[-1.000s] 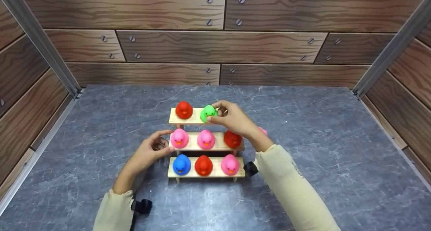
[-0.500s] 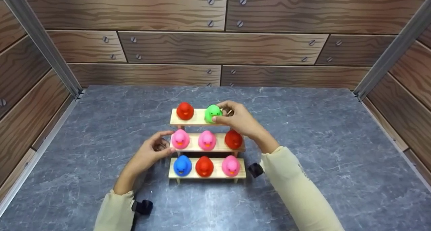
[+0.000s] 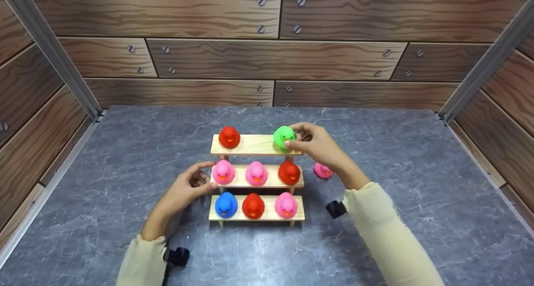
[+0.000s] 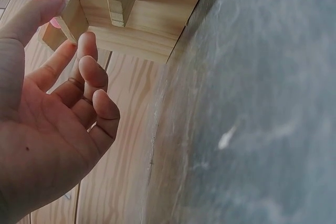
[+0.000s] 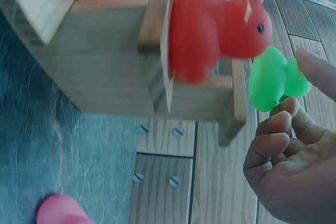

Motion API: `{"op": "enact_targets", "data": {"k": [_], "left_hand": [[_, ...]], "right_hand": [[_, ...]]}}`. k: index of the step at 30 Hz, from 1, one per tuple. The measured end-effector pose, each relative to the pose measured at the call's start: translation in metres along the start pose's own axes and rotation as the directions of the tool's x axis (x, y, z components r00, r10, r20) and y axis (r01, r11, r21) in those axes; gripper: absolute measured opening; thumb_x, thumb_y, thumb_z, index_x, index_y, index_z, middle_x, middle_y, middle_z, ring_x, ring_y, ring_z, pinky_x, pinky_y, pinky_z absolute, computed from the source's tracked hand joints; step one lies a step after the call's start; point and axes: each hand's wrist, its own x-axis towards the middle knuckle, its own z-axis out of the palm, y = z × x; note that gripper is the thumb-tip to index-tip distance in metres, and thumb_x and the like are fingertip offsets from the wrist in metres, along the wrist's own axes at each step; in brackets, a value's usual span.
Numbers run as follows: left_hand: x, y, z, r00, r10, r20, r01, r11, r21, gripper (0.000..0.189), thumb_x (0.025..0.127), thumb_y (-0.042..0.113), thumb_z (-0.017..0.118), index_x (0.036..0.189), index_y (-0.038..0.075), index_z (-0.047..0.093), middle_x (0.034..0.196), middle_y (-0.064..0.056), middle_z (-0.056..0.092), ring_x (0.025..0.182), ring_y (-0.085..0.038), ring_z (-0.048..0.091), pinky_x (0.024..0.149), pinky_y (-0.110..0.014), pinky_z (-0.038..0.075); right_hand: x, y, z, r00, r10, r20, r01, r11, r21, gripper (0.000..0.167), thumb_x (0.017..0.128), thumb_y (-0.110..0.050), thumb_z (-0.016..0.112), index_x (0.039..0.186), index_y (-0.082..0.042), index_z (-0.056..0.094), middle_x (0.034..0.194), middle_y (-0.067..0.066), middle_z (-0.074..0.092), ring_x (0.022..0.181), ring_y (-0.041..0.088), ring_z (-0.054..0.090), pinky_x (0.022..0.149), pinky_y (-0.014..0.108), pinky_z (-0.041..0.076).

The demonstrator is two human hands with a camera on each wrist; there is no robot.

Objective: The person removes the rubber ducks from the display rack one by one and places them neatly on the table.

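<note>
A three-tier wooden display stand carries rubber ducks in the middle of the head view. My right hand pinches a green rubber duck between thumb and fingers at the right end of the top tier. In the right wrist view, the green duck sits close over that tier. My left hand holds the left end of the middle tier, thumb at its front corner and index finger at its back corner. The left wrist view shows thumb and index tips against the wood; the other fingers curl loosely below.
A red duck stands on the top tier's left end. Two pink ducks and a red one fill the middle tier. Blue, red and pink ducks line the bottom tier. Another pink duck lies on the grey table beside the stand.
My right hand has carried the green duck rightward along the top tier, from near its middle to its right end. The pink duck on the table shows again. My left hand stays put.
</note>
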Motion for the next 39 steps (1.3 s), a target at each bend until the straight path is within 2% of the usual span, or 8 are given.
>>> {"op": "enact_targets", "data": {"k": [10,25,34,39], "left_hand": [[0.002,0.001,0.000,1.000,-0.024,0.003,0.024,1.000,0.015,0.056,0.086,0.014,0.071,0.135,0.001,0.049,0.086,-0.005,0.060,0.073,-0.010,0.052,0.065,-0.020,0.042],[0.001,0.002,0.002,1.000,-0.031,-0.002,0.031,0.999,0.020,0.056,0.086,0.015,0.072,0.136,0.003,0.050,0.086,-0.006,0.061,0.074,-0.012,0.052,0.066,-0.021,0.042],[0.001,-0.002,0.000,1.000,0.013,0.001,-0.013,1.000,0.007,0.055,0.086,0.011,0.071,0.134,-0.002,0.049,0.084,-0.003,0.060,0.071,-0.008,0.052,0.065,-0.019,0.042],[0.000,-0.001,0.000,1.000,0.015,-0.001,-0.015,1.000,0.002,0.055,0.086,0.012,0.072,0.134,-0.002,0.049,0.084,-0.003,0.060,0.071,-0.008,0.052,0.065,-0.020,0.043]], "right_hand": [[-0.009,0.012,-0.023,0.999,0.034,-0.008,-0.034,0.998,-0.043,0.043,0.087,-0.018,0.071,0.123,0.001,0.058,0.091,0.002,0.054,0.082,0.014,0.050,0.072,0.021,0.044],[-0.021,0.033,-0.060,0.998,0.052,-0.030,-0.055,0.990,-0.131,0.045,0.088,-0.022,0.070,0.125,0.000,0.057,0.091,0.002,0.056,0.081,0.010,0.054,0.073,0.020,0.048],[-0.030,0.046,-0.074,0.996,0.078,-0.045,-0.083,0.988,-0.132,0.048,0.089,-0.025,0.069,0.127,0.001,0.055,0.094,0.002,0.057,0.081,0.009,0.055,0.073,0.021,0.047],[-0.035,0.054,-0.084,0.995,0.091,-0.044,-0.097,0.983,-0.155,0.050,0.090,-0.028,0.069,0.129,0.001,0.054,0.096,0.003,0.057,0.082,0.008,0.055,0.073,0.021,0.048]]}}
